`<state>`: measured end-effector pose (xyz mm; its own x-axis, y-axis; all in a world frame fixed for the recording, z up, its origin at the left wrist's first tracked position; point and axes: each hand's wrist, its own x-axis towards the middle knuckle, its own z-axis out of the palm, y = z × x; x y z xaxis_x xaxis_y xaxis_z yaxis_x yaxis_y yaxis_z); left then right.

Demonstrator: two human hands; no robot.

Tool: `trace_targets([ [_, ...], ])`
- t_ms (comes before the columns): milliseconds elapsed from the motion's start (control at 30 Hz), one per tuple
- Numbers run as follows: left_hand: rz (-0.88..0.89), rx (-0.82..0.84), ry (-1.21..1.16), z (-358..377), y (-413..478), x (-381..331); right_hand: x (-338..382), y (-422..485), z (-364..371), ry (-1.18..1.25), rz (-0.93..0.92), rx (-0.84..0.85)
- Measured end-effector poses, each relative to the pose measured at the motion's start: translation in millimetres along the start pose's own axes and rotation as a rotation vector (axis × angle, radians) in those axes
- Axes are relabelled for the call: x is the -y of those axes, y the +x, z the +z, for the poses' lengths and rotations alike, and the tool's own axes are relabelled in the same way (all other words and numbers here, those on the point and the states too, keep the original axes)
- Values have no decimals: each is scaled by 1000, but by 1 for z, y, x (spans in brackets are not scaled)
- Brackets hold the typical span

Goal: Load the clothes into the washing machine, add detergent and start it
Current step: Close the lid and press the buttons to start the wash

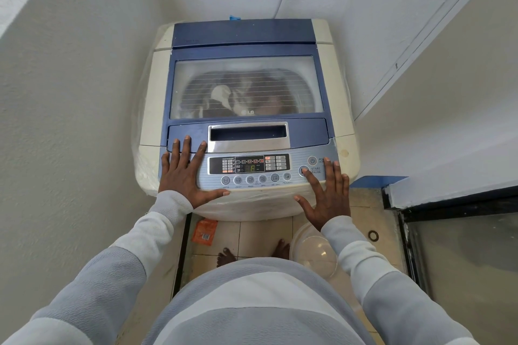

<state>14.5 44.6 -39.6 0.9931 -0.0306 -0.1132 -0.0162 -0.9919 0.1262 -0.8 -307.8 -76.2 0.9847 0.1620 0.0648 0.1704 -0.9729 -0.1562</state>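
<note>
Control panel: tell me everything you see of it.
The control panel is a silver-blue ribbed strip along the washer's front edge, below the closed lid. Its dark display glows green above six round buttons. The left hand lies flat on its left end; the right hand's index finger touches the Start/Pause button.

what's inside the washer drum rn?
Through the closed lid's window, a pile of clothes shows, dark pieces and one white. The hazy, lined window blurs detail; detergent, water level and the drum's bottom cannot be seen.
</note>
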Motion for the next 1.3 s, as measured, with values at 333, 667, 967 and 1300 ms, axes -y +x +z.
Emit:
trace_targets([
  [333, 2, -5, -3, 1, 0, 0, 10, 1, -8, 48, 50, 27],
  [667, -25, -32, -57, 4, -6, 1, 16, 18, -18, 59, 89, 41],
  [967, -32, -40, -51, 5, -6, -3, 43, 49, -33, 30, 37, 54],
  [1300, -2, -15, 11, 10, 0, -13, 48, 54, -25, -45, 17, 157],
])
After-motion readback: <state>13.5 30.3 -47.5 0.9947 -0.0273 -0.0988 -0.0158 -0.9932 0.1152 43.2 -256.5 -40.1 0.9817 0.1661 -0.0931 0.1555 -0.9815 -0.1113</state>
